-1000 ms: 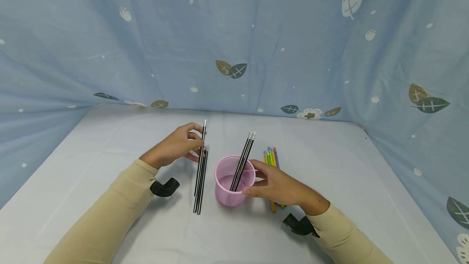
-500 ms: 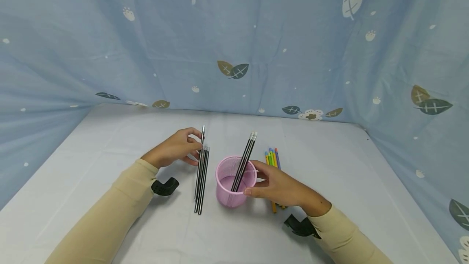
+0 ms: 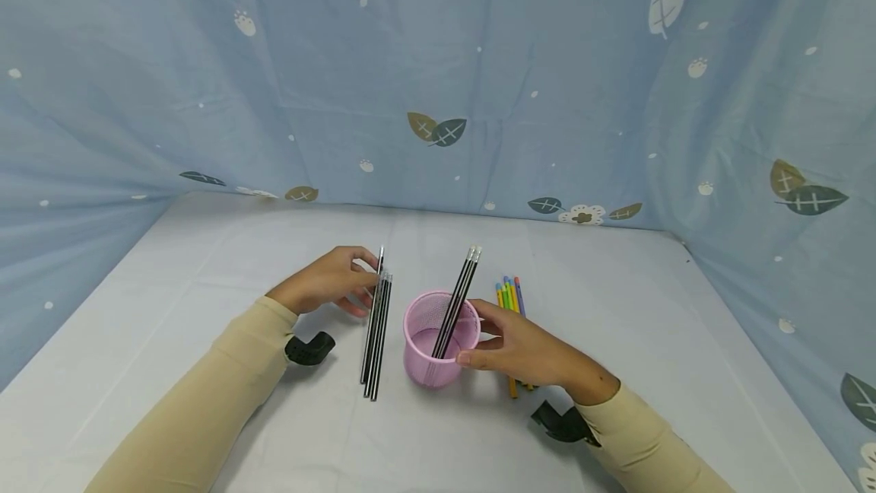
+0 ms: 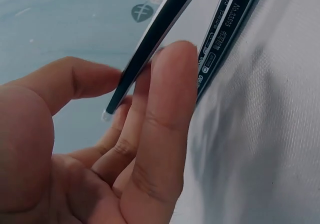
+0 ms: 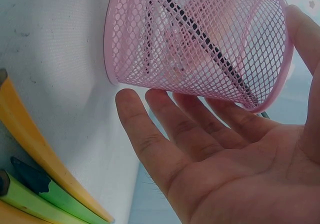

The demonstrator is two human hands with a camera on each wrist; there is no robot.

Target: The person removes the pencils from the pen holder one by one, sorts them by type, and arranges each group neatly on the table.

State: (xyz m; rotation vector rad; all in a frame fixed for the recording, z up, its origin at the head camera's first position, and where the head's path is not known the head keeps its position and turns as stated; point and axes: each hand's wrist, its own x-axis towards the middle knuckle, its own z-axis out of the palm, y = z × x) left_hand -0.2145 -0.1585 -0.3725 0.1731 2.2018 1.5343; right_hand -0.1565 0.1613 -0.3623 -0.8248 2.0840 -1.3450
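My left hand (image 3: 330,280) pinches one striped black pencil (image 4: 152,36) near its silver-tipped end, thumb on one side and a finger on the other. That pencil lies alongside several matching black pencils (image 3: 381,341) on the white table, its far tip sticking out past theirs. A pink mesh pen cup (image 3: 431,376) stands upright just right of them. My right hand (image 3: 527,348) holds the cup from its right side, thumb at the rim and fingertips (image 5: 129,100) along the mesh wall. Inside the cup, a few black pencils (image 3: 455,303) lean toward the far right.
Several coloured pencils (image 3: 508,297), orange, green and purple among them, lie right of the cup, partly hidden under my right hand. Behind the white tabletop (image 3: 239,249) hangs a blue leaf-print curtain (image 3: 328,82), which also runs along both sides.
My left hand has drawn slightly back toward me, and the pinched pencil has slid nearer, more level with the others. The right hand and cup have stayed in place.
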